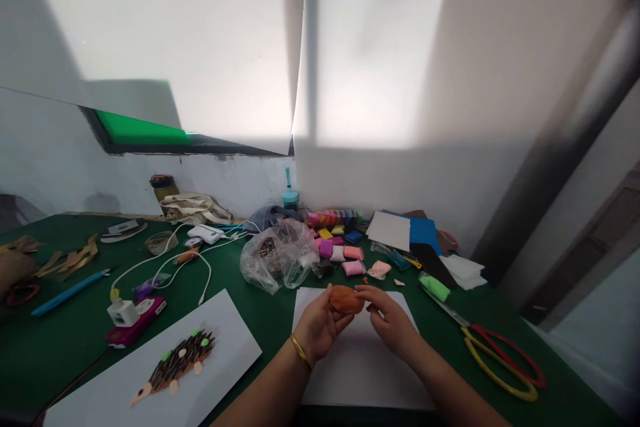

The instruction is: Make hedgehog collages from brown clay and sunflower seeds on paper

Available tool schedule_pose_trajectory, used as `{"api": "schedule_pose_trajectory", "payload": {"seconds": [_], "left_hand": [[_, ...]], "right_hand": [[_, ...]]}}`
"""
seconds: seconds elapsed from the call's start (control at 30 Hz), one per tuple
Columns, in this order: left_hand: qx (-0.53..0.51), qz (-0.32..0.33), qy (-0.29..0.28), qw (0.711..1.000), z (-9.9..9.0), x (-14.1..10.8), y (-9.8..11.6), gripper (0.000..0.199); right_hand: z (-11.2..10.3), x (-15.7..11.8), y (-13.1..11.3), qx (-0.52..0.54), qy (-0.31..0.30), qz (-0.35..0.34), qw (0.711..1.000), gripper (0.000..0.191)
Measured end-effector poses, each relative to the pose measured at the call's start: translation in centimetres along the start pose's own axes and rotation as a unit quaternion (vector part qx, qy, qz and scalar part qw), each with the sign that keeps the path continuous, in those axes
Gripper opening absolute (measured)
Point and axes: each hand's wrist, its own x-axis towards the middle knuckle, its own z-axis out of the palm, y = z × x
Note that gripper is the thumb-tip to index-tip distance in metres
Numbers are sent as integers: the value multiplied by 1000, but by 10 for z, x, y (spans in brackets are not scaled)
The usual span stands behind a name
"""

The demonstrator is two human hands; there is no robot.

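My left hand [320, 332], with a gold bangle on the wrist, holds a flattened oval lump of orange-brown modelling clay [347, 299] between thumb and fingers. My right hand [393, 323] is at the clay's right edge, its fingers apart and the index fingertip at or just touching the rim. Both hands are above a white paper sheet [360, 380]. To the left, another white sheet [225, 327] bears a hedgehog figure [175, 363] with dark spines, a pale snout and feet, and green and pale dots. Small peach clay pieces [380, 269] lie beyond my hands.
Large scissors [495, 347] with red and yellow handles lie at right, near a green clay packet [436, 287]. Colourful clay packets [354, 267] and a clear plastic bag [280, 257] are behind. A magenta power strip [135, 325] with white cables is at left, near a blue pen-like tool [70, 293].
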Motion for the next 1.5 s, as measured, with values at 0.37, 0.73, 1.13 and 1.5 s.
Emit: {"api": "schedule_pose_trajectory", "payload": {"seconds": [0.37, 0.73, 1.13, 1.5], "left_hand": [[129, 105, 14, 986, 1, 0, -15, 33], [334, 162, 58, 927, 0, 12, -1, 35], [382, 189, 60, 903, -4, 18, -8, 40], [289, 194, 84, 934, 4, 22, -14, 33]], "right_hand": [[1, 5, -3, 76, -3, 116, 990, 28], [4, 11, 0, 104, -19, 105, 989, 29], [7, 5, 0, 75, -51, 94, 991, 22], [17, 3, 4, 99, -37, 128, 986, 31]]}}
